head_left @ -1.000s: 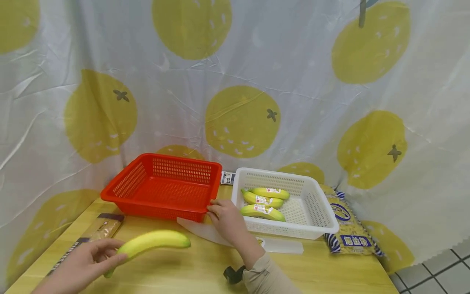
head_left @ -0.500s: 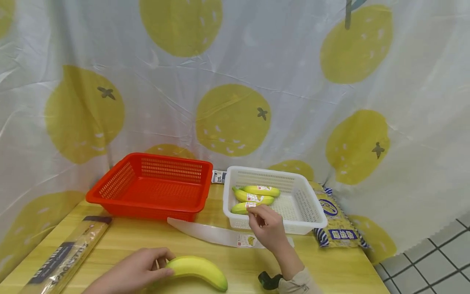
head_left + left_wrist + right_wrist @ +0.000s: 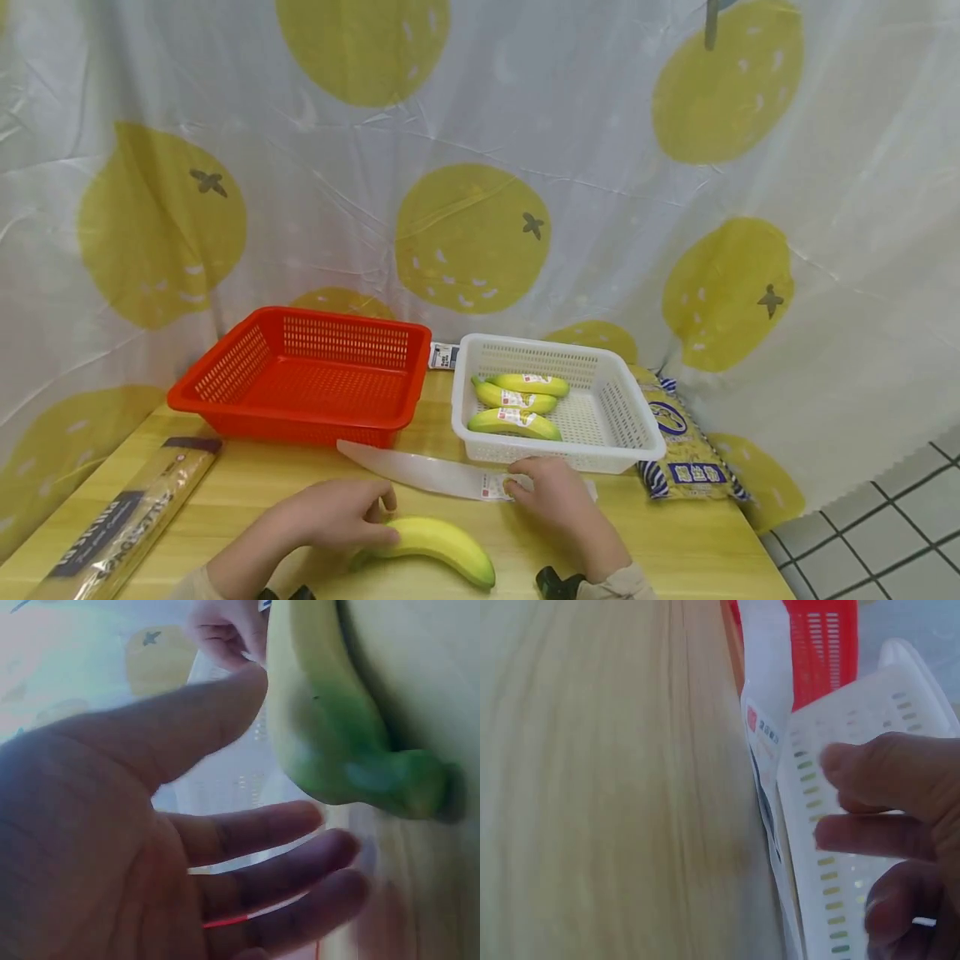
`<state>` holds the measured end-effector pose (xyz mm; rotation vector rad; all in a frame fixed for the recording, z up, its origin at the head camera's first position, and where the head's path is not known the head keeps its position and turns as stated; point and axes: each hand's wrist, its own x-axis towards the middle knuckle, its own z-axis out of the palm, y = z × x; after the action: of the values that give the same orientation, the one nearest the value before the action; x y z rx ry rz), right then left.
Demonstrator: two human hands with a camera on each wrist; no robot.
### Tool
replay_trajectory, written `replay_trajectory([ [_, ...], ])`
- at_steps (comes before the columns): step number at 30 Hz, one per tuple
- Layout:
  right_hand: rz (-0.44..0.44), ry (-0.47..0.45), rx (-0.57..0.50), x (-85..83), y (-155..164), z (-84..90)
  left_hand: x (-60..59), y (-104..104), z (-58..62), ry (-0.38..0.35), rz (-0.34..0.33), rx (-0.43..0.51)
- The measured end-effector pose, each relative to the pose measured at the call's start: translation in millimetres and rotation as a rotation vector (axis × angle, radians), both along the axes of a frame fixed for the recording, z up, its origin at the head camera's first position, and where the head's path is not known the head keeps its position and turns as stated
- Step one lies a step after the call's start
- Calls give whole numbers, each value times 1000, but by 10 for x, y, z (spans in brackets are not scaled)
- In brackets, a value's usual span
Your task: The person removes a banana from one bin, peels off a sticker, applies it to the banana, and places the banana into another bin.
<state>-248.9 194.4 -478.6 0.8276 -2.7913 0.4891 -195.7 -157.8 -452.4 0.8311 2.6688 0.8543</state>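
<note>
A pale wooden table (image 3: 675, 542) fills the bottom of the head view, backed by a white curtain (image 3: 600, 125) printed with yellow fruit, and grey floor tiles (image 3: 885, 542) show at lower right. Low at centre lies the banana (image 3: 438, 546), flat on the wood, its long axis running left to right and dipping toward the lower right; the green stem end sits under the left hand (image 3: 330, 521). That hand rests on it, fingers relaxed and loosely spread, thumb against the peel in the left wrist view. The right hand (image 3: 558, 504) reaches in from the bottom edge, fingertips curled and pinching a label on the white sticker strip (image 3: 420, 471), just below the white basket (image 3: 637, 433). The red basket (image 3: 225, 400) stands at centre left.
</note>
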Motion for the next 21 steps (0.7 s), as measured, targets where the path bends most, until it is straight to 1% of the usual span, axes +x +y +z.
replay_trajectory([
  [2, -4, -33, 1, -16, 0, -42, -93, 50, -32, -3, 32, 64],
  [5, 17, -67, -15, -44, -3, -121, -237, 109, -142, -8, 85, 180],
  [7, 42, -83, -48, -72, -15, -160, -299, 122, -224, -16, 116, 230],
  [8, 59, -87, -65, -86, -22, -170, -319, 121, -261, -10, 133, 238],
  [13, 122, -131, -150, -81, -81, -213, -352, 111, -413, 22, 203, 262],
  [15, 137, -135, -148, -51, -106, -237, -351, 114, -463, 34, 235, 281],
  [17, 149, -125, -143, -24, -123, -253, -346, 118, -506, 12, 249, 330],
  [19, 150, -93, -137, -15, -136, -261, -335, 115, -532, -11, 262, 391],
  [21, 150, -109, -171, -23, -148, -249, -319, 105, -539, -41, 276, 464],
])
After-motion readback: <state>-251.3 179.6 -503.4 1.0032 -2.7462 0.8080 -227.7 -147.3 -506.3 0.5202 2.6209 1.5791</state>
